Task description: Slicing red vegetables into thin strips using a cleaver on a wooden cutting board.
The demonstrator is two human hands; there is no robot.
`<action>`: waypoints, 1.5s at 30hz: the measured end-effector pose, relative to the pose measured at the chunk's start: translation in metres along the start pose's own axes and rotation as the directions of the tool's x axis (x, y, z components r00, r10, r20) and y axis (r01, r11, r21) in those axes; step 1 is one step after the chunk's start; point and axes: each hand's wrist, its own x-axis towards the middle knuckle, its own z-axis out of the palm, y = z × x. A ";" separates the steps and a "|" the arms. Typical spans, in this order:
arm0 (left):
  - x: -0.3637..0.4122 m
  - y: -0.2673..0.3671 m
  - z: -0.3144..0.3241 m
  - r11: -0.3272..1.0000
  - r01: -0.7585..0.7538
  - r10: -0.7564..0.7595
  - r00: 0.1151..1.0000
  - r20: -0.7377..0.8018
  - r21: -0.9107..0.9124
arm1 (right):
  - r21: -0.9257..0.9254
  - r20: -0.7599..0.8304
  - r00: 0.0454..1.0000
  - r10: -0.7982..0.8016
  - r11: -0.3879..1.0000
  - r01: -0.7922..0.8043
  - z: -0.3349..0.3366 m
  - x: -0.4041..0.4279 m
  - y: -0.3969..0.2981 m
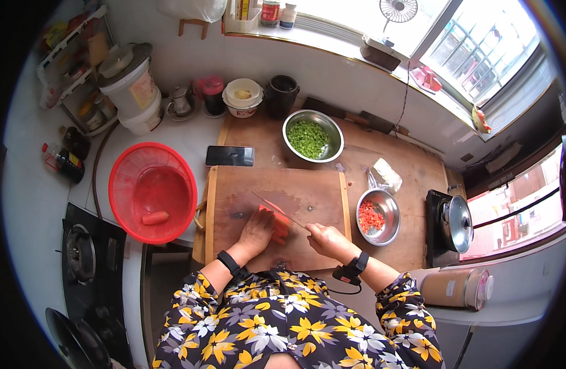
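Observation:
My left hand point(256, 229) lies on orange-red carrot pieces point(280, 225), holding them down on a wooden cutting board point(320, 193). My right hand point(328, 241) grips a knife point(283, 212), its thin edge seen from above. The blade slants up and left across the far end of the carrot, just beyond my left fingertips. Most of the knife's handle is hidden in my fist. To the right of the board, a steel bowl point(393, 217) holds small red-orange dice point(370, 217). Behind the board, a larger steel bowl point(337, 143) contains chopped green vegetable pieces point(307, 138).
A red plastic colander point(121, 184) with a carrot piece point(155, 217) stands left. A phone point(230, 156) lies behind the board. White plastic-wrapped food point(384, 174) sits behind the small bowl. A lidded pan point(459, 223) is at right, a gas hob point(91, 276) at left.

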 end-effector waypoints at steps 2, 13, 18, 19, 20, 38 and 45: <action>-0.004 0.000 0.000 0.999 -0.036 0.038 0.997 0.071 -0.024 | -0.110 0.090 0.996 -0.011 0.994 0.021 -0.008 -0.002 -0.011; -0.007 0.008 0.003 1.000 -0.004 0.001 0.996 0.087 0.030 | -0.129 0.135 0.991 -0.015 0.991 0.032 -0.009 -0.011 -0.014; -0.010 0.008 0.006 0.996 0.074 -0.069 0.993 0.096 -0.043 | -0.089 0.189 0.982 -0.002 0.996 0.019 -0.006 -0.005 -0.004; -0.009 0.008 0.007 0.996 0.072 -0.066 0.994 0.090 -0.062 | -0.090 0.214 0.977 0.005 0.996 0.015 -0.006 -0.003 -0.002; -0.008 0.008 0.007 0.994 0.069 -0.062 0.995 0.083 -0.081 | -0.092 0.238 0.971 0.012 0.996 0.011 -0.006 -0.002 0.000; -0.007 0.013 -0.001 0.985 0.102 -0.098 0.994 0.039 -0.141 | -0.064 0.220 0.975 -0.024 0.997 0.039 -0.015 0.004 -0.005; -0.007 0.013 0.001 0.974 0.139 -0.131 0.990 0.058 -0.179 | -0.009 0.224 0.973 0.063 0.998 -0.062 0.002 0.010 -0.002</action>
